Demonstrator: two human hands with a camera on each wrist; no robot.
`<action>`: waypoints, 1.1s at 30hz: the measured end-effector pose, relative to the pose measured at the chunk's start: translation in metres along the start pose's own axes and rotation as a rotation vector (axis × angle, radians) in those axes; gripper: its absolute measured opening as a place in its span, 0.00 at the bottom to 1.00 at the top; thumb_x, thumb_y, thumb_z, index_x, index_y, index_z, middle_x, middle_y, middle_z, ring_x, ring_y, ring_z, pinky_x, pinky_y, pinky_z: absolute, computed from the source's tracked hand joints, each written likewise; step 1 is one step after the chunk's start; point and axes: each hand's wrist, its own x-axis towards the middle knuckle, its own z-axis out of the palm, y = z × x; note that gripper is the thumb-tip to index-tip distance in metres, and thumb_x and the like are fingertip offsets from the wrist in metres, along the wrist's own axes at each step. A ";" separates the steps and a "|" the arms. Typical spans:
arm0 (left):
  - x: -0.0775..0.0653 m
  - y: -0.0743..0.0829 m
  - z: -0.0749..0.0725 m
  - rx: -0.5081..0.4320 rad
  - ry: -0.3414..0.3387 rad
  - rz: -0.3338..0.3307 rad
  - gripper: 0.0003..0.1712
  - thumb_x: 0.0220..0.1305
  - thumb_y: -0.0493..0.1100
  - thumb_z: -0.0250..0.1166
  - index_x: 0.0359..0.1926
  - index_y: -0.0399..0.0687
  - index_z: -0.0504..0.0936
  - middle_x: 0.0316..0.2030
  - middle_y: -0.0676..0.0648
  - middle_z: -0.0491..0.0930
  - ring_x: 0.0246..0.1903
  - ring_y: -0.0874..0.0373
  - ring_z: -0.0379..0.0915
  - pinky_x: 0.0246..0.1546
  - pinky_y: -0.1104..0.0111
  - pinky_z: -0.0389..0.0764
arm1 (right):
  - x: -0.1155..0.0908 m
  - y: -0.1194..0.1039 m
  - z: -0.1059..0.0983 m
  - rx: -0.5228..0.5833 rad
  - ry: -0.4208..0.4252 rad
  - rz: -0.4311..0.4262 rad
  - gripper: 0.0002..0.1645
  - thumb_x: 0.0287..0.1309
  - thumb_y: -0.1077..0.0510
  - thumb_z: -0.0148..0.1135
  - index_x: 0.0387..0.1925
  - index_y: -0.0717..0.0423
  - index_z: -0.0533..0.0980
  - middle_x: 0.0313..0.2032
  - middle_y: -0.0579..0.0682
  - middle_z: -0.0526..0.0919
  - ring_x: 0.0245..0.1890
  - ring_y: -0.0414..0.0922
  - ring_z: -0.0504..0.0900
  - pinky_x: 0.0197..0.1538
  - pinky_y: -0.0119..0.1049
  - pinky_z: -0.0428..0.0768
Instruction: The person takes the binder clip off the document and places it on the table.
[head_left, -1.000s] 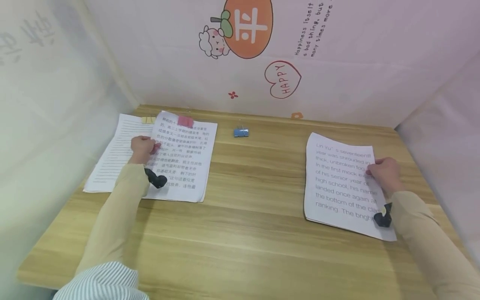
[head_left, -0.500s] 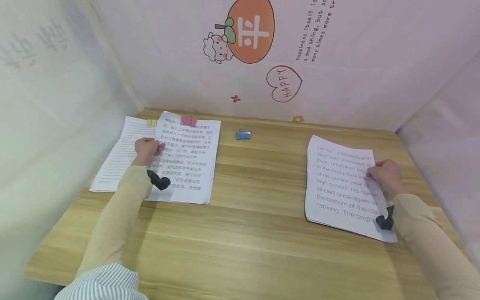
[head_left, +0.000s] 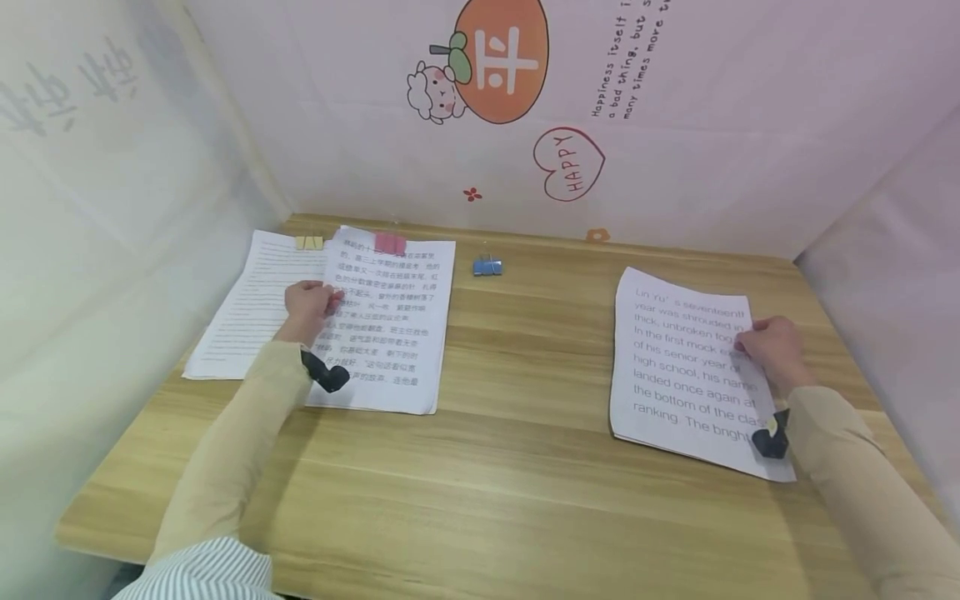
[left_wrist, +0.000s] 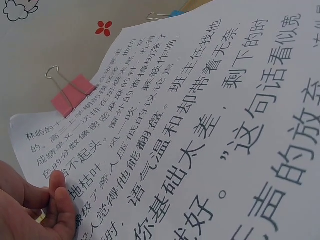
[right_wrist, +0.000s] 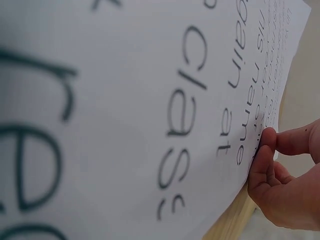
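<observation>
My left hand [head_left: 309, 307] pinches the left edge of a stack of printed paper [head_left: 386, 333] bearing Chinese text. A pink binder clip [head_left: 390, 243] grips the top of that stack, its wire handle standing up in the left wrist view. Partly beneath it lies another stack of small-print sheets [head_left: 240, 308], with a yellow binder clip [head_left: 308, 242] at its top. On the right, my right hand [head_left: 772, 350] pinches the right edge of large-print English sheets [head_left: 682, 375]. That edge is raised off the table in the right wrist view. No clip shows on these sheets.
A blue binder clip [head_left: 487, 267] lies alone near the back of the wooden table [head_left: 517, 375]. White cloth walls [head_left: 697, 125] with printed drawings and words enclose the back and sides. The English sheets are well apart from the other two stacks.
My left hand has drawn the pink-clipped stack slightly rightward, showing more of the small-print stack beside it. The right hand keeps its hold on the English sheets. The head view has shifted a little.
</observation>
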 end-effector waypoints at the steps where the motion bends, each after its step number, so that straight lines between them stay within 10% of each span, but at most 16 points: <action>1: -0.002 0.000 0.001 -0.008 0.000 -0.002 0.26 0.66 0.33 0.52 0.64 0.39 0.63 0.31 0.51 0.73 0.24 0.70 0.75 0.29 0.82 0.79 | -0.001 0.000 0.000 0.001 0.001 0.000 0.39 0.59 0.56 0.47 0.65 0.75 0.51 0.60 0.74 0.61 0.56 0.66 0.66 0.53 0.56 0.72; 33: -0.044 -0.025 0.058 -0.088 -0.119 -0.017 0.12 0.66 0.34 0.54 0.50 0.37 0.70 0.32 0.48 0.74 0.28 0.66 0.76 0.34 0.80 0.79 | -0.001 0.001 0.001 0.021 0.024 -0.011 0.40 0.57 0.57 0.49 0.66 0.74 0.51 0.61 0.73 0.60 0.56 0.65 0.67 0.49 0.50 0.73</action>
